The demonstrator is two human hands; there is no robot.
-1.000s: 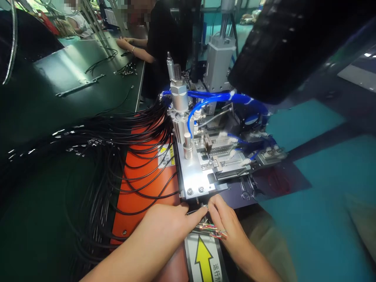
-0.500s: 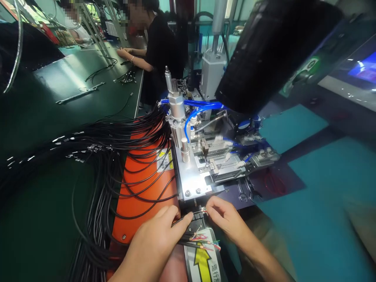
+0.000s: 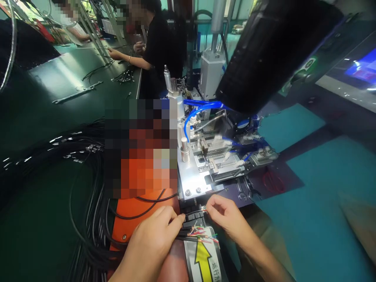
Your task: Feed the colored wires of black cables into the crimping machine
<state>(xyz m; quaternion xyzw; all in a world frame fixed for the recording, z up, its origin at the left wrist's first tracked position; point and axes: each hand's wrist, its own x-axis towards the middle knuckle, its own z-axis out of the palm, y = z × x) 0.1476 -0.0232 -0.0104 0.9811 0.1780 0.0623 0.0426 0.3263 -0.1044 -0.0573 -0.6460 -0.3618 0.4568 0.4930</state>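
My left hand (image 3: 152, 239) rests on the orange mat (image 3: 129, 211) and pinches black cables (image 3: 188, 233) whose stripped coloured wire ends fan out over a yellow arrow label (image 3: 204, 258). My right hand (image 3: 225, 215) pinches the thin wire tips (image 3: 203, 210) just below the front edge of the metal fixture (image 3: 194, 176). Both hands are closed in a fingertip grip.
A bundle of black cables (image 3: 88, 188) loops across the green bench (image 3: 44, 117) at the left. Blue air hoses (image 3: 202, 105) and a cylinder (image 3: 185, 149) stand on the fixture. A black housing (image 3: 270, 51) hangs overhead. A person in black (image 3: 158, 47) works further along the bench.
My left hand has slid back and down along the cables. My right hand stays pinched at the wire tips near the fixture's front edge. The view has shifted a little.
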